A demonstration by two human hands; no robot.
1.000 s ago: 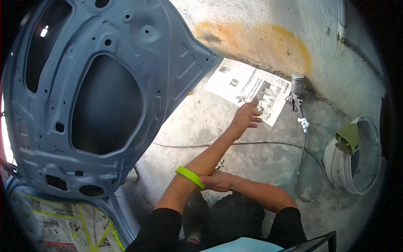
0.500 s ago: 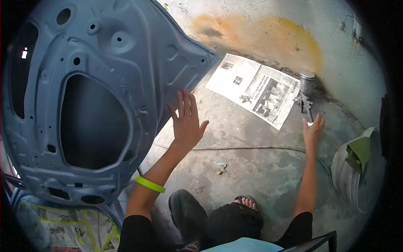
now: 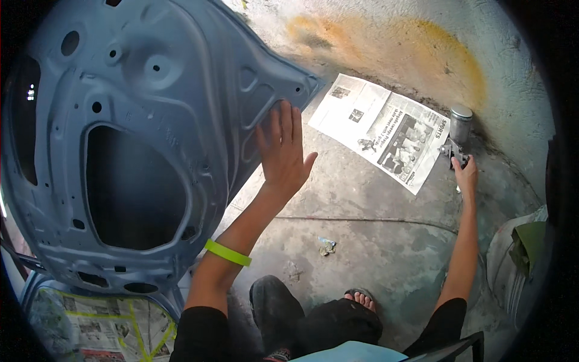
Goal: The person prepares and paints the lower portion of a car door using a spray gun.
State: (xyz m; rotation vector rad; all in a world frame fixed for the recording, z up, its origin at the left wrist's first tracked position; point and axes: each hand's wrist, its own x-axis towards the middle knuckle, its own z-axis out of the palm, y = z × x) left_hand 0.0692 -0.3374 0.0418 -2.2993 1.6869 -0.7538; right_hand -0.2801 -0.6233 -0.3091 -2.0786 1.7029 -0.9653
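Note:
My left hand (image 3: 283, 151), with a yellow-green band on its wrist, lies with fingers stretched out against the right edge of a large grey-blue car body panel (image 3: 208, 114). This panel has several holes and stands up on the left side. On the right, my right hand (image 3: 467, 174) has its fingers around the handle of a spray gun (image 3: 450, 148). The gun's metal cup (image 3: 461, 124) has a pale lid and points toward the wall. Part of the handle is hidden by my fingers.
A newspaper sheet (image 3: 386, 136) lies on the concrete floor beside the gun. Behind it rises a wall with orange paint stains (image 3: 446, 51). A thin hose (image 3: 362, 218) crosses the floor. A pale container (image 3: 506, 265) with green material stands right. Masked newspaper (image 3: 102, 326) sits lower left.
My right hand has reached forward and closed on the spray gun's handle. My left hand has slid further up along the panel's edge. The view has shifted slightly.

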